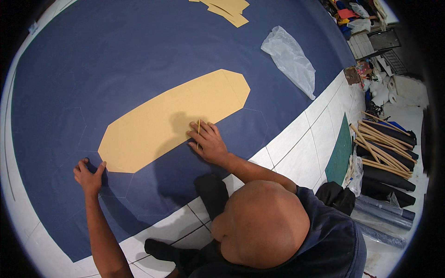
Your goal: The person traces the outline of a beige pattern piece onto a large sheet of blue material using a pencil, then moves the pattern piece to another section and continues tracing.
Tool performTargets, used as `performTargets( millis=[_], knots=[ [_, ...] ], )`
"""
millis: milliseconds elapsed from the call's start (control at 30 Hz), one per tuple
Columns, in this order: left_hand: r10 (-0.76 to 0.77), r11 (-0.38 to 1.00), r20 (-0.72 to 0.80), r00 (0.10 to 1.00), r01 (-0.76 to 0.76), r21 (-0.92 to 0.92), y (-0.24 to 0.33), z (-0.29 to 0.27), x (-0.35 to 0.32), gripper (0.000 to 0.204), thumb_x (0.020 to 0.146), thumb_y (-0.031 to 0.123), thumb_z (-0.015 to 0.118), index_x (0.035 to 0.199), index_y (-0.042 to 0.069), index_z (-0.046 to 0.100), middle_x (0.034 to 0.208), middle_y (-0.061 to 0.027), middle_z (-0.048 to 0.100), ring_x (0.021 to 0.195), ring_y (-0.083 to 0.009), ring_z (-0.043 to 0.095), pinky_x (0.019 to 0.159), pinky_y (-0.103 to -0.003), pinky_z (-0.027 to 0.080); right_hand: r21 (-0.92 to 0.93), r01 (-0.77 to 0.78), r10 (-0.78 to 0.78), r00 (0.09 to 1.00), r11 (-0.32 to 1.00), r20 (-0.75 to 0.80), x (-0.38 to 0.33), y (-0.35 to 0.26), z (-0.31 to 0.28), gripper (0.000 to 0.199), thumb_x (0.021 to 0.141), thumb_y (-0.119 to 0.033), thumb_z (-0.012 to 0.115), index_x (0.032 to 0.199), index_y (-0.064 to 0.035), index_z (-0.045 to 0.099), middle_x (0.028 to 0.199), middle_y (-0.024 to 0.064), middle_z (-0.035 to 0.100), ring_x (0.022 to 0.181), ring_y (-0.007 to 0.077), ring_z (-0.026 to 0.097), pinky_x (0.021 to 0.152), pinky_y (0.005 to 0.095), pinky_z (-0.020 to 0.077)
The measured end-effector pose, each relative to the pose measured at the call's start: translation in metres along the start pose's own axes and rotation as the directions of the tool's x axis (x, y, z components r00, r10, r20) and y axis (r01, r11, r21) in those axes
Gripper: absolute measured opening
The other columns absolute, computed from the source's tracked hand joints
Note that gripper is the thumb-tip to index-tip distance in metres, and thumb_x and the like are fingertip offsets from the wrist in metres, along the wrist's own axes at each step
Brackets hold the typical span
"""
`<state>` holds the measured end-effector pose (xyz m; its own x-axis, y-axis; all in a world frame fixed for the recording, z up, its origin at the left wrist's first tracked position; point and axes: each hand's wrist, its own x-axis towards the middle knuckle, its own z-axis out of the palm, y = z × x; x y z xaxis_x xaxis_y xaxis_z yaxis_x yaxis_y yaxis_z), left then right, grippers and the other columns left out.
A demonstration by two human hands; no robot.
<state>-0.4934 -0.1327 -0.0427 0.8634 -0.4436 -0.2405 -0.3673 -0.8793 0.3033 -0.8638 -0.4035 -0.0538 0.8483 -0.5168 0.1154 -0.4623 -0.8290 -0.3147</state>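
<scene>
Tracing looks to be the step in hand: a long tan card template [171,120] lies flat on dark blue fabric [116,55] spread over the white tiled floor [296,153], and the right hand [207,141] pinches a thin yellow pencil [199,132] held nearly upright at the template's lower long edge. The left hand [89,176] is spread open, fingers pressing the fabric just beside the template's lower-left corner, grasping nothing. The template's long axis runs diagonally from lower left to upper right, with 1 angled end pointing toward the crumpled clear plastic bag [289,58]. Faint traced outlines of the same shape show on the fabric around it. Judging from this, the next move calls for keeping the template pinned so it does not slip while the pencil follows the edge. More tan pieces [227,9] lie well apart at the fabric's far side.
</scene>
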Motion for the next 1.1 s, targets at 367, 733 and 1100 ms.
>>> performTargets(
  millis=[367,733,1100],
  knots=[
    [0.016,1.0,-0.022,1.0,-0.017,-0.021,0.001,-0.001,-0.006,0.079,0.076,0.051,0.084,0.135,0.008,0.053,0.139,-0.0231,0.042,0.131,-0.0425,0.04,0.107,-0.056,0.038,-0.006,-0.005,0.005,1.0,1.0,0.023,0.003,0.006,0.003,0.044,0.093,-0.033,0.07,0.133,-0.0161,0.062,0.149,0.0103,0.052,0.14,0.0337,0.045,0.116,0.0535,0.0305],
    [-0.029,0.998,0.039,0.999,0.03,-0.049,0.022,-0.014,-0.012,0.084,0.074,0.051,0.086,0.137,0.006,0.053,0.14,-0.0222,0.042,0.132,-0.041,0.039,0.109,-0.052,0.039,-0.042,0.014,-0.015,1.0,0.999,-0.026,-0.002,0.006,0.008,0.039,0.092,-0.026,0.071,0.129,-0.0127,0.065,0.146,0.0132,0.056,0.138,0.0363,0.047,0.115,0.0541,0.0305],
    [0.465,0.859,-0.162,0.871,-0.488,-0.156,0.086,0.041,-0.106,0.047,0.092,0.025,0.07,0.133,0.004,0.061,0.144,-0.0248,0.05,0.135,-0.0435,0.047,0.116,-0.053,0.036,-0.04,0.033,-0.034,0.999,0.999,-0.011,-0.004,0.009,0.007,0.037,0.095,-0.024,0.067,0.129,-0.0095,0.065,0.147,0.0147,0.054,0.143,0.0374,0.042,0.117,0.054,0.0271]
  ],
)
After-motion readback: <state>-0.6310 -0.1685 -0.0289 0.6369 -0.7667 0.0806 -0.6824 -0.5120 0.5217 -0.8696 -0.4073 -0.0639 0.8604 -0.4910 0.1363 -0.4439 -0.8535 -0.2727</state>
